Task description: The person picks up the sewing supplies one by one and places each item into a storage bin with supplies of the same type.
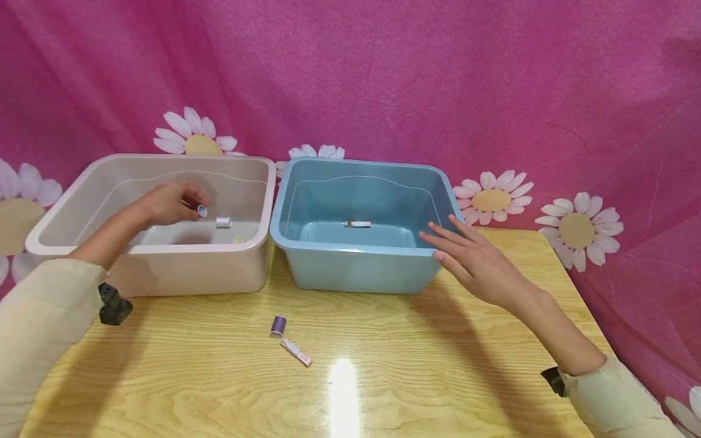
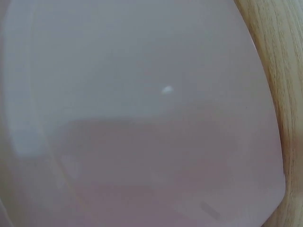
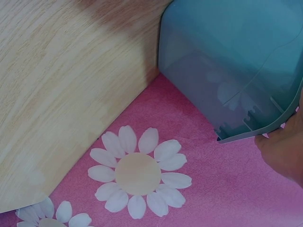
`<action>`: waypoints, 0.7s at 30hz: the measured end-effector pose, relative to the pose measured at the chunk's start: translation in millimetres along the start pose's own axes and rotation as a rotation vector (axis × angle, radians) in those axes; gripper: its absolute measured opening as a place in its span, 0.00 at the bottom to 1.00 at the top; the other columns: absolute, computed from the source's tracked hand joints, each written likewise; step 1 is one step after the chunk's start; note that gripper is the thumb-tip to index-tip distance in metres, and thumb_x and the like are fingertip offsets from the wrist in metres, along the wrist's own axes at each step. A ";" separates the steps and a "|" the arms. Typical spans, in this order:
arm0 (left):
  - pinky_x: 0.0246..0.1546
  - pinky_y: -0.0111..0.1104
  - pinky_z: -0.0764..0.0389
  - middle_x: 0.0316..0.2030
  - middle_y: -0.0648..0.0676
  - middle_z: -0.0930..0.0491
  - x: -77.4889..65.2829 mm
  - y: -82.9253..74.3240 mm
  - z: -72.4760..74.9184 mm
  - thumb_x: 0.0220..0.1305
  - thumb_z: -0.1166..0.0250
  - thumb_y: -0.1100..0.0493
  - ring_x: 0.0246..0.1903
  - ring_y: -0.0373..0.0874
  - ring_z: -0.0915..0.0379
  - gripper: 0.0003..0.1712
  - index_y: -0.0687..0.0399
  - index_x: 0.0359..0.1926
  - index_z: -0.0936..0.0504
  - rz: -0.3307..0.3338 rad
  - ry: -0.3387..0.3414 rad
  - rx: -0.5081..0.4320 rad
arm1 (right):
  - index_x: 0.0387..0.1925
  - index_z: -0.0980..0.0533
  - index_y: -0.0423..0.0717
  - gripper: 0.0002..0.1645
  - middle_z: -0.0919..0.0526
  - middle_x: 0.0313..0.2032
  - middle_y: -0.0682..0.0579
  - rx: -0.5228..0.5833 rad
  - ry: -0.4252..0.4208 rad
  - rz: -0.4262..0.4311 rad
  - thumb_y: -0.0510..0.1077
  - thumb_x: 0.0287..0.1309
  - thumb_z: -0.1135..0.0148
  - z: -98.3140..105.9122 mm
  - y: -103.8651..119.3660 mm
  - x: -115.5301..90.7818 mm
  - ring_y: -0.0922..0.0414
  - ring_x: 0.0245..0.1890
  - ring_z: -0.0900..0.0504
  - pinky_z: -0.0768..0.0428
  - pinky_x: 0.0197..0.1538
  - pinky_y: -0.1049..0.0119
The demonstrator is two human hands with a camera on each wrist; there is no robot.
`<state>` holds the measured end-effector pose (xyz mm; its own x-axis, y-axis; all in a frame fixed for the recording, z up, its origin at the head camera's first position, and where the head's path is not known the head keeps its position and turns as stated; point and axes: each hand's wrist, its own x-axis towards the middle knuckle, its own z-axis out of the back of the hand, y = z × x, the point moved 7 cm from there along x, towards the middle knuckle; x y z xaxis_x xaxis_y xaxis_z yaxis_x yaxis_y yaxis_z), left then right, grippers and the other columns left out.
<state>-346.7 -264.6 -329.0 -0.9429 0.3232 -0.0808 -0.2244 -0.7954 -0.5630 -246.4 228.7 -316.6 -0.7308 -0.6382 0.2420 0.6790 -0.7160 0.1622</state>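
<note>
My left hand (image 1: 174, 204) reaches into the beige tub (image 1: 181, 267) and pinches a small pale thread spool (image 1: 202, 210) by the fingertips. Just right of it, a white thread spool (image 1: 223, 222) lies on the tub floor. In the left wrist view only the tub's outer wall (image 2: 156, 90) and some table show; the hand is hidden. My right hand (image 1: 482, 264) holds nothing, its fingers extended over the right rim of the blue tub (image 1: 361, 267). In the right wrist view, part of the right hand (image 3: 286, 151) is beside that rim.
Inside the blue tub lies a small folded strip (image 1: 358, 224). A purple thread spool (image 1: 278, 326) and a folded pink-and-white measuring tape (image 1: 296, 352) lie on the wooden table (image 1: 219, 377). A yellowish round item (image 1: 238, 239) is in the beige tub. Behind hangs a pink flowered cloth (image 1: 383, 79).
</note>
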 end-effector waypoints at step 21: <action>0.40 0.40 0.21 0.41 0.68 0.20 0.5 0.4 -1.5 0.61 0.37 0.72 0.44 0.61 0.26 0.12 0.72 0.46 0.20 -0.017 0.019 0.033 | 0.73 0.34 0.52 0.30 0.35 0.72 0.45 0.001 -0.003 0.009 0.44 0.72 0.44 -0.7 0.6 0.2 0.37 0.74 0.49 0.46 0.70 0.39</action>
<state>-346.8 -264.0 -330.5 -0.9342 0.3459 -0.0874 -0.2483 -0.8061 -0.5371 -246.3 227.9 -317.1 -0.7248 -0.6434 0.2466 0.6853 -0.7102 0.1613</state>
